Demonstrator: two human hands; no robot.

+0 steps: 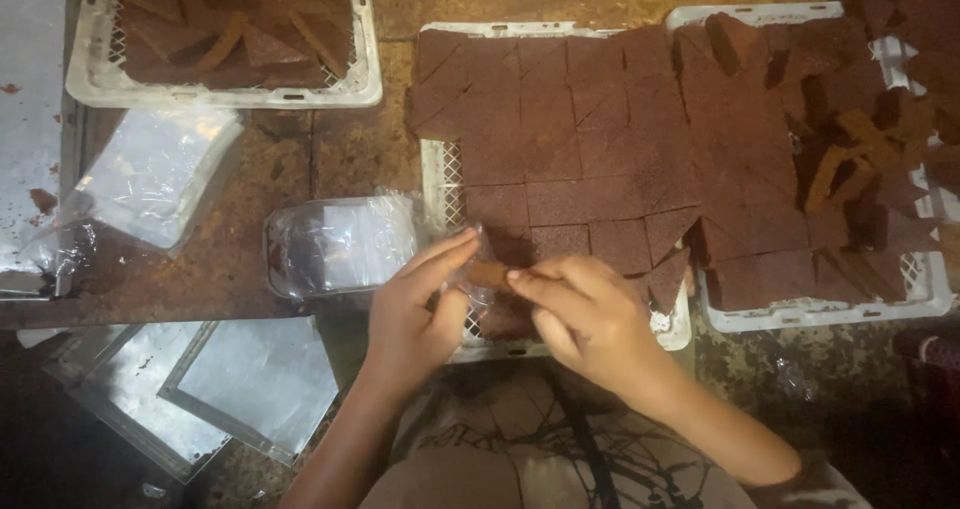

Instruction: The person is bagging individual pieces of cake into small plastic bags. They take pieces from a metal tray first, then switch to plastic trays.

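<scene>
cake slice [489, 273], brown, small wedge inside thin clear wrapper [470, 287]; pinched between left hand [415, 314] and right hand [585, 314], both grips closed on it, above white crate [445, 184].

A white crate [95, 79] of brown cake offcuts sits beyond clear bags [160, 174] and metal trays [255, 379].

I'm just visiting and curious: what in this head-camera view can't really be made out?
- Small brown piece between the left hand and right hand: mostly covered by fingers and a clear wrapper.
- Upper-left crate: its top is cut off by the frame edge.
- Right crate: far side runs out of frame, dark and blurred.
- Clear bag stack: glare hides its contents.
</scene>
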